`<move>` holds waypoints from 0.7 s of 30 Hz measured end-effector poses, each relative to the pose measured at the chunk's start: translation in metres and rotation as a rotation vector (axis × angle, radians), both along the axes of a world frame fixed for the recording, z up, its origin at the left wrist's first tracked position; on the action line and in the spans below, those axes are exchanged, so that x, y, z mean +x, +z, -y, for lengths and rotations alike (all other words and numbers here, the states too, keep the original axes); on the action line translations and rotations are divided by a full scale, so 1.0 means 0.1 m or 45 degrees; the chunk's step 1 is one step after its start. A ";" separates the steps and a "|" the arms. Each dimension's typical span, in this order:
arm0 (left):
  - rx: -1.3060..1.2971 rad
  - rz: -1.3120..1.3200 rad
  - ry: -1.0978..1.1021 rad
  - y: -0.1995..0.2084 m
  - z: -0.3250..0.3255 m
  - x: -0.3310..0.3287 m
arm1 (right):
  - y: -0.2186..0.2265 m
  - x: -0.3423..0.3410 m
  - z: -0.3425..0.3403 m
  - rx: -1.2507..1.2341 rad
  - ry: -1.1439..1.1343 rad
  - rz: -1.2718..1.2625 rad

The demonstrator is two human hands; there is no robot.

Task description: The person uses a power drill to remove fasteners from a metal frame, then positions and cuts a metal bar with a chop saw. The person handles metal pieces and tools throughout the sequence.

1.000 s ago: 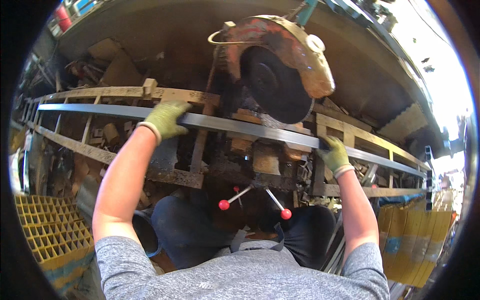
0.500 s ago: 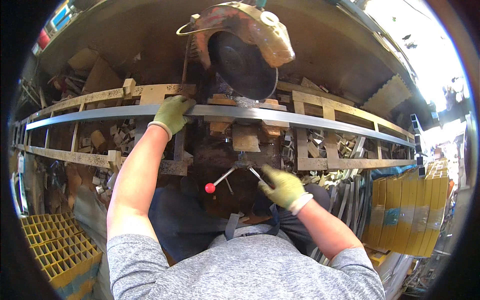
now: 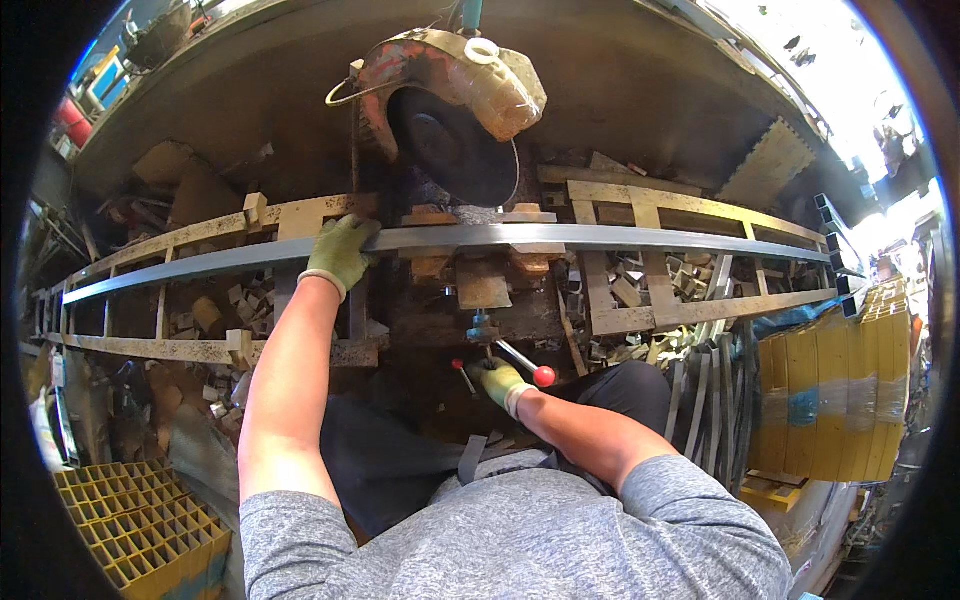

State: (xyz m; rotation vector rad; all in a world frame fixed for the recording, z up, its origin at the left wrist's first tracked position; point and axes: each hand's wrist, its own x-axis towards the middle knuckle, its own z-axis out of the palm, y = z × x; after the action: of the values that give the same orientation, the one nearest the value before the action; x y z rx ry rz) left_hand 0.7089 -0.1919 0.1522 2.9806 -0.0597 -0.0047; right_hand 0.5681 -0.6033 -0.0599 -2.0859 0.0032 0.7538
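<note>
A long, silvery metal bar (image 3: 590, 235) lies crosswise over the saw's clamp blocks and the frames at both sides. My left hand (image 3: 342, 252), in a yellow-green work glove, is closed over the bar left of the clamp. In a matching glove, my right hand (image 3: 495, 380) is closed at the spoked clamp handle (image 3: 515, 352), low in front of the clamp. Two red-tipped spokes show beside it; the one in its fingers is mostly hidden. Behind the bar stands the cut-off saw's dark round blade (image 3: 450, 145) under a worn guard (image 3: 470, 80).
Slatted frames (image 3: 690, 318) with offcuts beneath extend to both sides. Bundled yellow tubes (image 3: 835, 400) stand at the right, and stacked yellow square tubes (image 3: 140, 520) at the lower left. Open-ended dark tubes (image 3: 850, 283) lie near the bar's right end.
My right hand has moved left and down, closing on a handle spoke. The handle has turned, with its red knobs in new places. My left hand stays on the bar.
</note>
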 end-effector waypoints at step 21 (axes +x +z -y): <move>-1.027 -1.078 0.264 -1.27 2.22 -1.63 | 2.61 0.16 0.38 -0.667 0.484 0.331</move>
State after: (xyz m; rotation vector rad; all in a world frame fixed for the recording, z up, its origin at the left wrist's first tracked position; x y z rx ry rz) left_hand 0.5457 -0.4139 0.0255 1.9675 0.2772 -0.9464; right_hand 0.5840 -0.6409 0.2008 -2.7198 -0.3864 0.7524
